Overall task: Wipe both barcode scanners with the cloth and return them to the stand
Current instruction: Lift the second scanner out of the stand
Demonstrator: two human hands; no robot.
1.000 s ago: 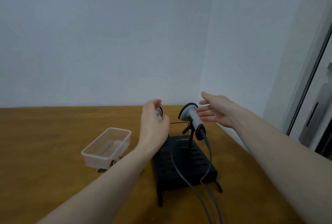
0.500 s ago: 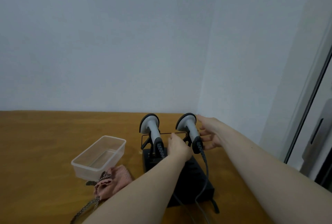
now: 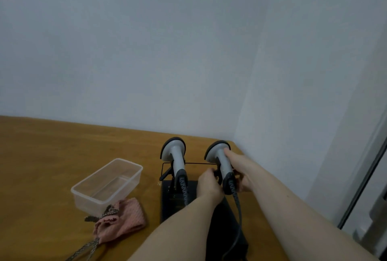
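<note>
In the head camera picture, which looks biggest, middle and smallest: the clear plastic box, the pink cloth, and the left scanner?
1. Clear plastic box, the largest in the picture.
2. Pink cloth.
3. Left scanner, slim; it looks close to the cloth in size and stands farther from the camera, so these two are unsure.

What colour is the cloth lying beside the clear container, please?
Pink cloth, seen in the head view.

Bare table (image 3: 52, 156) left of plastic tub (image 3: 109, 183), cloth (image 3: 123, 221) just beside stand (image 3: 173, 204), wall (image 3: 293, 114) close behind both scanners.
</note>
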